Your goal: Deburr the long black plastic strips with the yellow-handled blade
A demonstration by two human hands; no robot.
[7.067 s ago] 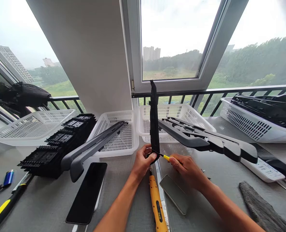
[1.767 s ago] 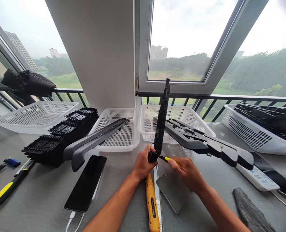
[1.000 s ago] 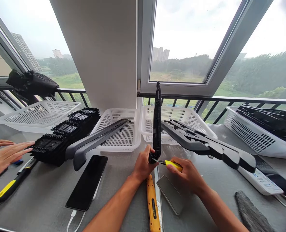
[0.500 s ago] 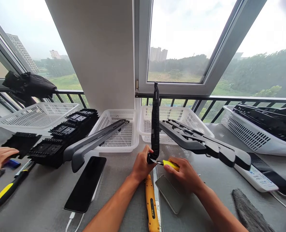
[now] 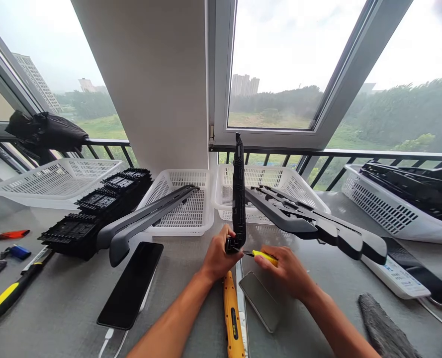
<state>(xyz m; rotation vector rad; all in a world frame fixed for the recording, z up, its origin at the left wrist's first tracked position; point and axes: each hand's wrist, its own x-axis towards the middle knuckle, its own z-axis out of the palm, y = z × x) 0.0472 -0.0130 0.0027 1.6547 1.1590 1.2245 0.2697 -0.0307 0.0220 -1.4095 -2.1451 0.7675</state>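
Observation:
My left hand (image 5: 220, 253) is wrapped round the lower end of a long black plastic part (image 5: 239, 199), which stands upright in front of the baskets. In my right hand (image 5: 286, 266) is a yellow-handled knife (image 5: 265, 258), its blade pointing left at the part's lower end. Whether the blade touches the part is too small to tell. Below my hands lie a yellow-orange tool (image 5: 232, 318) and a grey phone-like slab (image 5: 260, 301).
White baskets (image 5: 206, 229) stand along the railing, with grey trim parts (image 5: 142, 223) leaning out. Stacked black grids (image 5: 69, 229), a black phone (image 5: 131, 286), a yellow-black knife (image 5: 14, 293) and an orange tool (image 5: 12, 234) lie leftward; a grey cloth (image 5: 385, 325) lies right.
Another person's hand at the far left has gone, along with the black grid piece it held, and the orange tool now shows. The upright black part has shifted slightly left and down.

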